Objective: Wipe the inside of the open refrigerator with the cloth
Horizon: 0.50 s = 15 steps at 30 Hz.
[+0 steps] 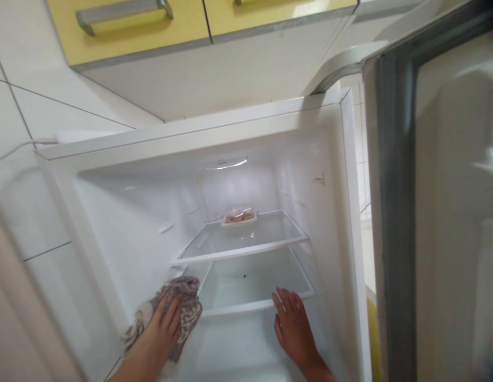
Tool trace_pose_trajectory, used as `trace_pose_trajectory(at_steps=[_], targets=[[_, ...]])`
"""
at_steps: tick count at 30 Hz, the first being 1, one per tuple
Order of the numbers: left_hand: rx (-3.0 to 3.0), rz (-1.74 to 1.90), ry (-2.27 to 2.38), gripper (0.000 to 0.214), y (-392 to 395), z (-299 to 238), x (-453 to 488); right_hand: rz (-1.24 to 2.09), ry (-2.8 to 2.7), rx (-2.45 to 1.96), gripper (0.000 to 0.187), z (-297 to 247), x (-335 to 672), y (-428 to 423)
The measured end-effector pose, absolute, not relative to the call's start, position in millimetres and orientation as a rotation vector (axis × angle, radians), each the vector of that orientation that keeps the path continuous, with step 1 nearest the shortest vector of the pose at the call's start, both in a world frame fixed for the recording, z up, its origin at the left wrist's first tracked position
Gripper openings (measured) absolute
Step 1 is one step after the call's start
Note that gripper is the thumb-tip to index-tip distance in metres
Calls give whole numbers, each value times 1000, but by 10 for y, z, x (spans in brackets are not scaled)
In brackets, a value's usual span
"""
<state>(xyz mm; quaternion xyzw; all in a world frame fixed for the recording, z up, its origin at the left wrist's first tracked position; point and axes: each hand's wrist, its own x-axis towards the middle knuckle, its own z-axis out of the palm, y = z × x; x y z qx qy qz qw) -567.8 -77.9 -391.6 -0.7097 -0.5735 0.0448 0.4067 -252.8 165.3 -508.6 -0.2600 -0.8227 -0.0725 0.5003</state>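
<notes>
My left hand (162, 324) is on a bunched grey-brown patterned cloth (186, 291), holding it near the left inner wall of a white fridge (127, 223). The cloth covers the left end of the lower glass shelf (238, 284). My right hand (293, 330) is by the front edge of that shelf, at its right part; its fingers are spread and hold nothing. Whether the fingertips touch the shelf edge, I cannot tell. Higher up, a glass shelf (246, 239) bears a small tray of food (239, 216) at the back.
The fridge door (397, 212) stands open along the right side. Yellow cabinets (139, 32) with metal handles hang above the fridge. White tiled wall (27, 122) lies to the left, with a cable (16, 149) running to the fridge top.
</notes>
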Motion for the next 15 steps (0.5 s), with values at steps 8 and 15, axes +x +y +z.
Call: trace_pose_trajectory(at_steps=[8, 15], targets=[[-1514, 675, -1790, 52, -540, -3471, -5227, -182, -1986, -637, 49, -5070, -2526, 1647], [-1431, 314, -1941, 64, 360, -3458, -5376, -279, -1996, -636, 55, -5149, -2546, 1711]])
